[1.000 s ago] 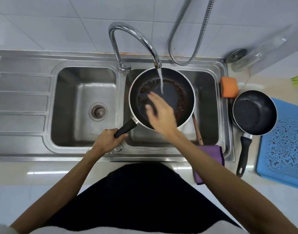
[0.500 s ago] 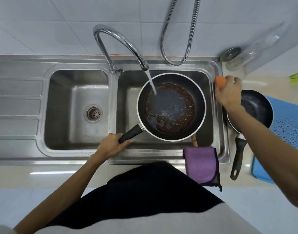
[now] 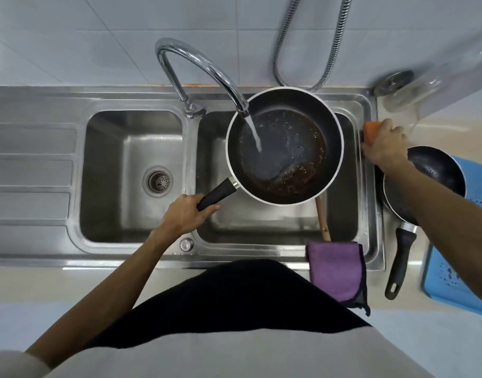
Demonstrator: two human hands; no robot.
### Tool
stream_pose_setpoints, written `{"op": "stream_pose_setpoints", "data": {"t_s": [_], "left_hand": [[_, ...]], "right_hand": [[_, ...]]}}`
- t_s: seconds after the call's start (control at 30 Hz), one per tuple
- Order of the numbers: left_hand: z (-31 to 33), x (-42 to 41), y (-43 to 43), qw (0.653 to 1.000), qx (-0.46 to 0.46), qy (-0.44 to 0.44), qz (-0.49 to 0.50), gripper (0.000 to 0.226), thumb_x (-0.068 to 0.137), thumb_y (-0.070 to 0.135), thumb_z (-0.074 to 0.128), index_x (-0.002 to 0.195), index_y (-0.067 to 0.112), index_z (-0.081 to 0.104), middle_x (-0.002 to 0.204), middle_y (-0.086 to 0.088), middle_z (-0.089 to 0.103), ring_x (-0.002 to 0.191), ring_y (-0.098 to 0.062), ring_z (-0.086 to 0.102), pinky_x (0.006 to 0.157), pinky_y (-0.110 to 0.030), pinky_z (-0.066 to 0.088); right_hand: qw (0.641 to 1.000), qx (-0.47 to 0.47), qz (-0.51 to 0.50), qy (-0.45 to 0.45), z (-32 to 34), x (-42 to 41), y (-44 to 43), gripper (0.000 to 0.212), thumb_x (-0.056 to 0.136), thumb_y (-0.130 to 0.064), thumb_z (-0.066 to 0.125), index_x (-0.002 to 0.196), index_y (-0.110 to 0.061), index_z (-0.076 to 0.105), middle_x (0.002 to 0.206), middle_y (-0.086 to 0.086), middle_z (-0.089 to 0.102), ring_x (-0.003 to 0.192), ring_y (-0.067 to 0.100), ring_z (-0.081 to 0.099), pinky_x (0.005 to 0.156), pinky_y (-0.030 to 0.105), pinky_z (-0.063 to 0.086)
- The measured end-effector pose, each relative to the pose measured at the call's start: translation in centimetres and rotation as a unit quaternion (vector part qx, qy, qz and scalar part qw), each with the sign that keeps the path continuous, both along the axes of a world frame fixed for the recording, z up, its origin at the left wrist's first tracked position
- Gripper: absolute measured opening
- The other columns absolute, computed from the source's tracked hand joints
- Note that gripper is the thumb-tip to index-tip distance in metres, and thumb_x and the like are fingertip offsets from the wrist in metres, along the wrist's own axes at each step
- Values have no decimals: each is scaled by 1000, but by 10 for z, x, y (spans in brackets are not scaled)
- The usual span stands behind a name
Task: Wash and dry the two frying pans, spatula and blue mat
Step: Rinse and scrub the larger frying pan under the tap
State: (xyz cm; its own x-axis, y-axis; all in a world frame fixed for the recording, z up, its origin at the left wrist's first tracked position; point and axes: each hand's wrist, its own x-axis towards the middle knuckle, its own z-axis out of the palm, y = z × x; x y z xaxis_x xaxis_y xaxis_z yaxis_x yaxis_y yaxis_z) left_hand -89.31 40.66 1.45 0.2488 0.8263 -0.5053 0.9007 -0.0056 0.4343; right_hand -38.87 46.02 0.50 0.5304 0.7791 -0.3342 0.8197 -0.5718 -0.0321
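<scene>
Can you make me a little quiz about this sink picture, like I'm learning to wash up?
1. True or false: water from the tap is running into the big pan.
2. Which hand is on the orange sponge: A) left hand B) right hand?
3. Fill in: the purple cloth hangs over the sink's ____ edge.

Key: 1 true. 2 B; the left hand holds the big pan's handle. 3 front, nearest the person.

The right forearm [image 3: 430, 214] hides part of the small pan [image 3: 436, 170]; the blue mat [image 3: 452, 276] runs off-frame.
</scene>
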Motion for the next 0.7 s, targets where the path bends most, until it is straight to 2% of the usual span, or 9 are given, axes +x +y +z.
{"op": "stream_pose_setpoints", "data": {"t_s": [0.1, 0.17, 0.27, 0.33, 0.4, 0.5, 0.57, 0.63, 0.7], "left_hand": [[-1, -12, 2, 1000, 14, 2, 3, 42, 88, 63, 62, 93, 22, 64, 69, 0, 63, 61, -19, 60, 55, -28, 41], [0, -19, 0, 1000, 20, 3, 4, 45, 86, 67, 60, 91, 22, 64, 68, 0, 63, 59, -19, 60, 55, -29, 43], [0, -29, -4, 1000, 23, 7, -1, 48, 85, 70, 58, 87, 22, 63, 66, 0, 63, 58, -20, 60, 56, -32, 48], [4, -33, -9, 1000, 20, 9, -2, 47, 87, 66, 60, 88, 18, 64, 67, -2, 64, 60, -22, 61, 57, -32, 47], [6, -38, -12, 1000, 23, 11, -2, 48, 87, 64, 61, 89, 17, 66, 68, -2, 65, 61, -23, 61, 58, -33, 48], [8, -44, -16, 1000, 22, 7, -3, 55, 84, 71, 56, 87, 17, 65, 65, 0, 62, 59, -21, 60, 57, -33, 48], [10, -45, -20, 1000, 27, 1, -1, 63, 79, 79, 51, 84, 18, 64, 62, 1, 60, 57, -22, 59, 56, -34, 49], [13, -46, -25, 999, 39, -3, 3, 63, 76, 78, 47, 83, 17, 64, 61, -1, 60, 55, -24, 59, 54, -33, 45], [16, -49, -27, 999, 48, -7, 3, 57, 80, 70, 57, 83, 14, 65, 61, -3, 60, 55, -27, 58, 53, -31, 41]], "right_hand": [[998, 46, -30, 42, 4, -1, 2, 68, 90, -41, 60, 133, 6, 37, 128, 42, 43, 118, 58, 46, 103, 62, 40], [986, 120, -83, 78, 13, -11, 3, 74, 82, -50, 49, 134, 2, 41, 127, 39, 46, 116, 55, 49, 102, 56, 40], [956, 260, -82, 112, 29, -52, 3, 64, 86, -46, 54, 137, -9, 46, 125, 27, 49, 109, 43, 54, 97, 50, 46], [942, 308, 31, 128, 30, -98, -5, 55, 90, -39, 62, 137, -13, 50, 124, 24, 48, 103, 38, 55, 93, 46, 48], [934, 280, 175, 135, 24, -150, -14, 52, 92, -38, 62, 136, -9, 54, 123, 27, 48, 102, 38, 53, 92, 41, 47], [904, 229, 331, 143, 0, -216, -18, 52, 95, -43, 58, 135, -10, 59, 122, 25, 52, 101, 39, 53, 89, 49, 49], [882, 225, 384, 154, -15, -253, -24, 45, 96, -37, 62, 132, -10, 61, 120, 23, 53, 97, 37, 53, 81, 51, 51], [858, 254, 414, 163, -24, -279, -26, 40, 97, -28, 63, 132, -8, 62, 121, 22, 55, 93, 37, 54, 75, 49, 50], [846, 276, 428, 159, -19, -287, -15, 38, 100, -24, 59, 135, -8, 61, 121, 22, 57, 91, 36, 56, 74, 50, 50]]}}
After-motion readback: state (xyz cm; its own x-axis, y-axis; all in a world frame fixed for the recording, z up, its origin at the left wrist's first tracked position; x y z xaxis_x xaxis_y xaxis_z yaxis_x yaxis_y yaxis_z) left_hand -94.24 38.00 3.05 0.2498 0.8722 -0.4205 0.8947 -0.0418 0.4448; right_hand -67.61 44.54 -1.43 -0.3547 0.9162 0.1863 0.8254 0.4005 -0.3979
